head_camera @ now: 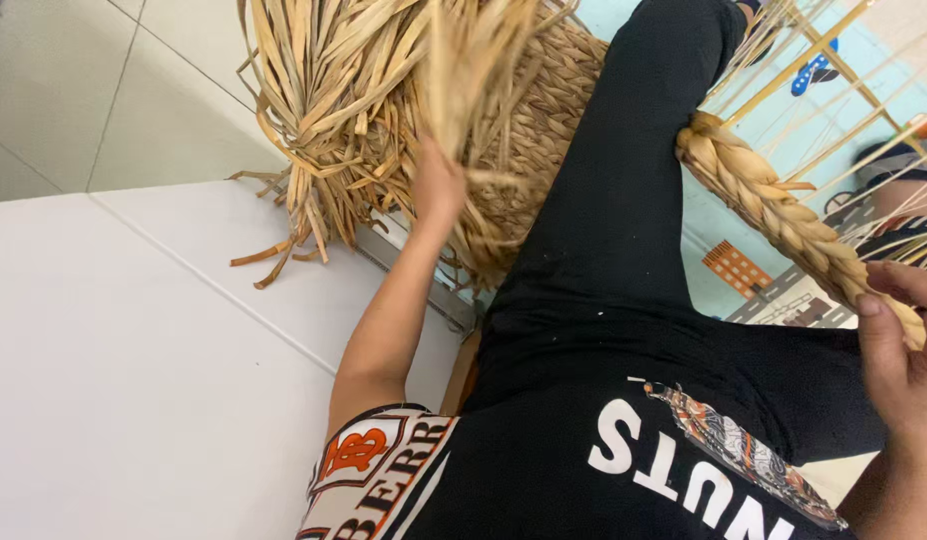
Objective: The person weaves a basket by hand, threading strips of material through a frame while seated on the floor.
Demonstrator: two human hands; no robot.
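Left hand [438, 185] in a dry straw bundle [353, 90], right hand [898, 345] around a plaited straw braid [773, 205].

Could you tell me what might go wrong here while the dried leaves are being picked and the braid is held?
1. The left hand reaches into the loose bundle of dried leaves; pulling one strip may drag others onto the white floor, where some already trail.
2. Only the right hand pinches the braid at its end; if the fingers slacken, the plait could loosen.
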